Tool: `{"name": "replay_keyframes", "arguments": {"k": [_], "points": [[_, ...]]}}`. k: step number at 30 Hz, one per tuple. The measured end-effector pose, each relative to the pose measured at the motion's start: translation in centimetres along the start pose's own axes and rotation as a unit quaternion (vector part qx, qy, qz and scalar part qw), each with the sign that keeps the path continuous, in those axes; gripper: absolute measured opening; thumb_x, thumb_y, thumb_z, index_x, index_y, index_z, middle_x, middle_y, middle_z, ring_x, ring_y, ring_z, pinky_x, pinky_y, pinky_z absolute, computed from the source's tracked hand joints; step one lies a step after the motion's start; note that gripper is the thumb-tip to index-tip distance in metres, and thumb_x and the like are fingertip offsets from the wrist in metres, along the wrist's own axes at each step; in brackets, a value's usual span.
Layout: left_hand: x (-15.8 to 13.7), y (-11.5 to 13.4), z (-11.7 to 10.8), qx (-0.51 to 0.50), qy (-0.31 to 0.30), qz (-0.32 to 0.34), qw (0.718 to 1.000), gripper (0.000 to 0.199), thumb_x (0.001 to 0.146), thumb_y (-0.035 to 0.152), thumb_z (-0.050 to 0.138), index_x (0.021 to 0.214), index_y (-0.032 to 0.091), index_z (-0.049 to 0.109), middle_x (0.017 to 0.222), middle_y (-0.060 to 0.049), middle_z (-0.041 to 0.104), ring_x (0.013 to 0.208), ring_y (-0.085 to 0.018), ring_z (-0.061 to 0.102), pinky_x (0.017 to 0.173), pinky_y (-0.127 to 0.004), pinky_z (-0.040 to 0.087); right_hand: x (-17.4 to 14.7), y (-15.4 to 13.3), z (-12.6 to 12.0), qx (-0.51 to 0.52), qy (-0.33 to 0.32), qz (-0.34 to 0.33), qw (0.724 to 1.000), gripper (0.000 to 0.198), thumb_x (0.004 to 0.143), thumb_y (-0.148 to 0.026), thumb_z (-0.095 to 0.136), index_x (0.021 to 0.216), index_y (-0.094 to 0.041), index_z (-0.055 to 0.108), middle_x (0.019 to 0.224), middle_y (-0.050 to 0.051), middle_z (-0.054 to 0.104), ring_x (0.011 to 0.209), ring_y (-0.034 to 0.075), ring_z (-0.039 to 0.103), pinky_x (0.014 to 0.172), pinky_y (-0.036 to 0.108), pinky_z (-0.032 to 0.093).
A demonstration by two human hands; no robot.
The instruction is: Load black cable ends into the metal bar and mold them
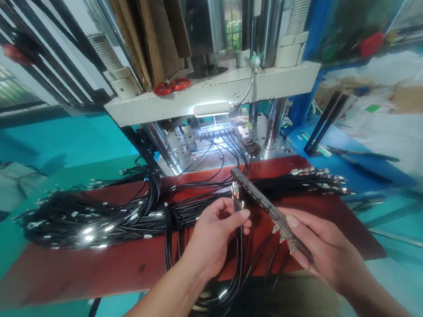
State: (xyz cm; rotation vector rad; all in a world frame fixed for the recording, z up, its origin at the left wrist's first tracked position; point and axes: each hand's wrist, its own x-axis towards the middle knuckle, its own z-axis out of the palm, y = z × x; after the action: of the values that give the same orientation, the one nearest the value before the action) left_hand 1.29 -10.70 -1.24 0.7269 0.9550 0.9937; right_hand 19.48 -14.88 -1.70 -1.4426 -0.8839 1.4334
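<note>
My left hand [219,229] is closed around several black cables [235,196], their bare connector ends pointing up between thumb and fingers. In my right hand [316,243] is a long dark metal bar [266,205] with slots along it, held at a slant. Small connectors [283,237] sit along the bar's lower edge near my fingers. The bar's upper end lies just right of the cable ends, apart from them. Lengths of cable [227,299] loop down from my left hand below the board's front edge.
A press with a white crossbeam [215,89] stands ahead, its lamp [211,109] lit over a mould [215,140] with cables running out. Red-handled scissors [171,86] lie on the crossbeam. Cable bundles [88,218] cover the red-brown board [132,264]. Dark tweezers-like tools [364,161] lie right.
</note>
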Motion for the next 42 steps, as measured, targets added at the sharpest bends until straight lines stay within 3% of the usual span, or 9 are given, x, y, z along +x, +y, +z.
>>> {"name": "replay_keyframes", "arguments": {"k": [3, 9, 13, 16, 21, 29, 36, 42], "points": [[-0.1, 0.2, 0.0, -0.004, 0.017, 0.009, 1.000, 0.019, 0.078, 0.018, 0.070, 0.082, 0.015, 0.052, 0.073, 0.002, 0.054, 0.065, -0.009, 0.056, 0.063, -0.023, 0.045, 0.0, -0.1, -0.2, -0.008, -0.018, -0.008, 1.000, 0.055, 0.078, -0.058, 0.065, 0.119, -0.023, 0.068, 0.062, 0.002, 0.060, 0.052, 0.015, 0.055, 0.037, 0.019, 0.041], [-0.4, 0.3, -0.2, 0.014, -0.053, -0.030, 0.998, 0.029, 0.071, 0.018, 0.076, 0.085, 0.017, 0.051, 0.072, 0.004, 0.051, 0.057, -0.006, 0.050, 0.057, -0.022, 0.041, 0.0, 0.0, -0.2, -0.030, -0.021, -0.013, 0.999, 0.057, 0.079, -0.060, 0.062, 0.121, -0.022, 0.067, 0.062, 0.002, 0.062, 0.050, 0.015, 0.055, 0.038, 0.021, 0.042], [-0.6, -0.1, 0.1, 0.076, -0.027, -0.012, 0.997, 0.027, 0.073, 0.015, 0.073, 0.090, 0.017, 0.052, 0.069, 0.007, 0.048, 0.050, -0.003, 0.040, 0.049, -0.019, 0.032, -0.1, 0.1, 0.0, -0.021, -0.023, -0.013, 0.999, 0.055, 0.081, -0.059, 0.062, 0.121, -0.023, 0.067, 0.057, 0.000, 0.057, 0.046, 0.013, 0.052, 0.036, 0.020, 0.040], [-0.8, -0.4, 0.5, 0.094, -0.029, -0.002, 0.995, 0.021, 0.081, 0.019, 0.064, 0.098, 0.019, 0.052, 0.075, 0.005, 0.050, 0.053, -0.005, 0.046, 0.051, -0.021, 0.039, -0.1, 0.2, 0.1, -0.017, -0.018, -0.018, 1.000, 0.055, 0.080, -0.059, 0.061, 0.121, -0.022, 0.068, 0.054, -0.001, 0.055, 0.047, 0.014, 0.053, 0.036, 0.019, 0.040], [-1.1, 0.1, 0.8, 0.068, -0.051, -0.003, 0.996, 0.025, 0.078, 0.018, 0.065, 0.100, 0.018, 0.053, 0.091, -0.001, 0.054, 0.074, -0.013, 0.061, 0.069, -0.031, 0.053, 0.1, 0.4, 0.0, -0.011, -0.023, -0.014, 1.000, 0.057, 0.080, -0.060, 0.060, 0.122, -0.023, 0.066, 0.052, -0.002, 0.055, 0.044, 0.013, 0.051, 0.036, 0.020, 0.039], [-0.9, 0.4, -0.3, 0.059, -0.088, -0.050, 0.993, 0.024, 0.078, 0.021, 0.071, 0.096, 0.016, 0.056, 0.074, 0.000, 0.059, 0.062, -0.011, 0.060, 0.065, -0.029, 0.050, 0.3, 0.5, -0.2, -0.014, -0.032, -0.027, 0.999, 0.058, 0.080, -0.060, 0.061, 0.122, -0.020, 0.067, 0.049, -0.004, 0.050, 0.037, 0.008, 0.039, 0.031, 0.017, 0.029], [-1.0, -0.5, -0.6, 0.052, -0.106, -0.050, 0.992, 0.020, 0.078, 0.022, 0.072, 0.090, 0.014, 0.059, 0.086, -0.003, 0.062, 0.070, -0.012, 0.062, 0.072, -0.029, 0.049, 0.1, 0.2, 0.0, -0.009, -0.012, -0.014, 1.000, 0.052, 0.080, -0.058, 0.063, 0.117, -0.022, 0.069, 0.055, -0.001, 0.057, 0.041, 0.009, 0.045, 0.033, 0.017, 0.034], [-0.9, -0.4, -0.5, 0.034, -0.089, -0.038, 0.995, 0.018, 0.077, 0.014, 0.071, 0.083, 0.015, 0.054, 0.076, 0.001, 0.057, 0.063, -0.011, 0.058, 0.064, -0.027, 0.047, 0.0, 0.2, 0.1, -0.009, 0.001, -0.001, 1.000, 0.054, 0.077, -0.059, 0.065, 0.117, -0.023, 0.070, 0.060, 0.000, 0.059, 0.051, 0.013, 0.053, 0.037, 0.018, 0.040]]}}
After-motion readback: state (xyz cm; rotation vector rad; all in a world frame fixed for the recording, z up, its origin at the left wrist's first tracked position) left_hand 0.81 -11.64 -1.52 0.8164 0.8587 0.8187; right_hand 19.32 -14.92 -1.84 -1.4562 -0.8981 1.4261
